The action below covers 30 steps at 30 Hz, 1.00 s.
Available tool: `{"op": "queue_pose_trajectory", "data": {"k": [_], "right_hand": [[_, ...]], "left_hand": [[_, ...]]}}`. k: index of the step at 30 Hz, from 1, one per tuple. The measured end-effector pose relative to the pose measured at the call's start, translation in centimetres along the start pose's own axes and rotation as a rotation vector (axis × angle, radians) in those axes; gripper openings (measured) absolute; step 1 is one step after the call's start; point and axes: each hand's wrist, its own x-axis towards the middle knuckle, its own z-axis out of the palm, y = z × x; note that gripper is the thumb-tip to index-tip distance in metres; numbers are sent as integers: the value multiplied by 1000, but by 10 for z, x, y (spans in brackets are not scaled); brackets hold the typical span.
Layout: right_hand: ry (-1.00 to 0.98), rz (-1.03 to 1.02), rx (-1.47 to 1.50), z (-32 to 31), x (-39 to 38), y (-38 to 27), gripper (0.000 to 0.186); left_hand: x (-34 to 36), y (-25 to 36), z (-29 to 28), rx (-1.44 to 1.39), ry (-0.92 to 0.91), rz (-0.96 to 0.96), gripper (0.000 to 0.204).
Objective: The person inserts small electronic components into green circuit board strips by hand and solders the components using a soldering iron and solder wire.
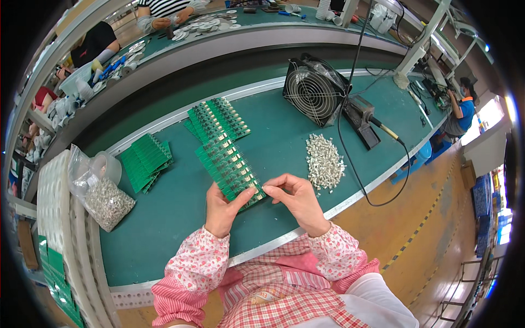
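A green circuit board panel (227, 164) slants over the bench, a row of small whitish connectors along its length. My left hand (223, 210) grips its near end, thumb on top. At the panel's near right edge, my right hand (298, 199) has thumb and forefinger pinched together; whatever sits between the fingertips is too small to make out. Right of the panel lies a loose heap of small white connectors (324, 163). Beyond the panel are more populated boards (232, 117), and to the left rests a stack of bare green boards (143, 161).
A black fan with a wire grille (313, 90) stands at the back, beside a soldering iron (385, 128) in its holder, its cable looping over the bench edge. A clear bag of small parts (109, 202) sits at left by a white rack (57, 202). Other people work at nearby benches.
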Motion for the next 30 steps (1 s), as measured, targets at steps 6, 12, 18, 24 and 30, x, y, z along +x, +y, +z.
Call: {"op": "queue_pose_trajectory", "data": {"k": [6, 12, 18, 24, 30], "right_hand": [[-53, 113, 124, 5, 3, 5, 21], [-58, 75, 172, 9, 2, 10, 22], [-88, 64, 127, 5, 1, 10, 21], [-81, 65, 133, 6, -1, 10, 21], [-10, -8, 140, 11, -3, 19, 18]], "left_hand": [[-2, 1, 1, 90, 1, 62, 29], [-3, 1, 1, 115, 18, 70, 27], [-5, 4, 5, 143, 9, 68, 26], [-5, 5, 7, 137, 24, 67, 25], [-7, 5, 8, 138, 20, 59, 28]]}}
